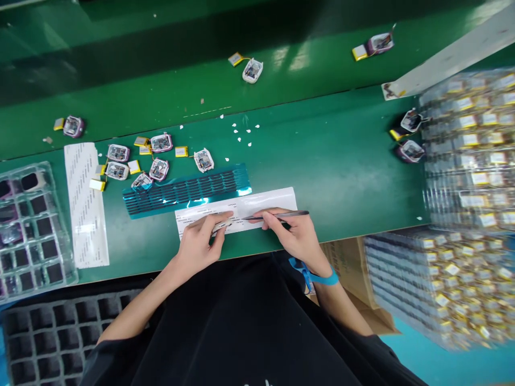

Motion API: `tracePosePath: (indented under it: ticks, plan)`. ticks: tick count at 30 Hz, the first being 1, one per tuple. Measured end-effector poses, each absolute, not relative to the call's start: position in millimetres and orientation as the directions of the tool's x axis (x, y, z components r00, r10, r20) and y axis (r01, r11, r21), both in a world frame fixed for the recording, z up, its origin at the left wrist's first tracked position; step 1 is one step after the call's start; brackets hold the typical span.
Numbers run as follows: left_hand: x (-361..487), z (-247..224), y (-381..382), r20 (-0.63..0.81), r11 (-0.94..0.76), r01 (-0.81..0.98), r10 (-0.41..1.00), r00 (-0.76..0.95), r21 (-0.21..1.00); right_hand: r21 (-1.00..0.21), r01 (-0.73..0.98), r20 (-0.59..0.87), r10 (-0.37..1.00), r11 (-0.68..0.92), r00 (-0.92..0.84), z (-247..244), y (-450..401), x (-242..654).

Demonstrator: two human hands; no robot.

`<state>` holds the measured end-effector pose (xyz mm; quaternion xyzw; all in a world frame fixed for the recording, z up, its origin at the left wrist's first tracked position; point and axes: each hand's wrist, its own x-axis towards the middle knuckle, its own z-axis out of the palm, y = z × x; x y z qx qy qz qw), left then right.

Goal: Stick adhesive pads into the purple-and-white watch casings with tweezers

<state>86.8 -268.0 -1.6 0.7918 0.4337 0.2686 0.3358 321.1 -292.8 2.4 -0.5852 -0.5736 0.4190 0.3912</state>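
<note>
My left hand (202,242) pinches a small whitish piece (222,224), too small to make out well, over a white label sheet (277,199) near the table's front edge. Dark tweezers (292,214) are held in my right hand (295,236), their tips pointing left toward that piece. Behind the label sheet lies a blue-green film strip (187,190) with dark rows. Several small device housings with exposed circuit boards and yellow batteries sit at the back left, one (204,160) just behind the strip.
Another label sheet (86,203) and a clear tray (60,225) lie at left, above a black compartment tray (52,338). Stacked clear trays (470,161) of parts stand at right. Small white bits (236,131) dot the green table (341,161). More housings (252,71) sit on the green strip behind.
</note>
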Motion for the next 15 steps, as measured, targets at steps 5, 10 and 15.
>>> tracePosePath:
  ticks: [5,10,15]
  plan:
    - [87.1,-1.4,-267.9,0.139,-0.400,0.513,0.870,0.473,0.759,-0.931,0.364,-0.020,0.999,-0.035,0.044,0.6,-293.1,318.5]
    - [88.6,0.8,-266.8,0.131,-0.391,0.538,0.879,0.457,0.747,-0.955,0.296,-0.028,0.999,-0.019,-0.027,1.6,-292.3,319.6]
    - [89.8,1.7,-265.8,0.143,-0.397,0.523,0.877,0.458,0.754,-0.985,0.138,-0.097,0.994,-0.104,0.055,3.5,-290.8,325.6]
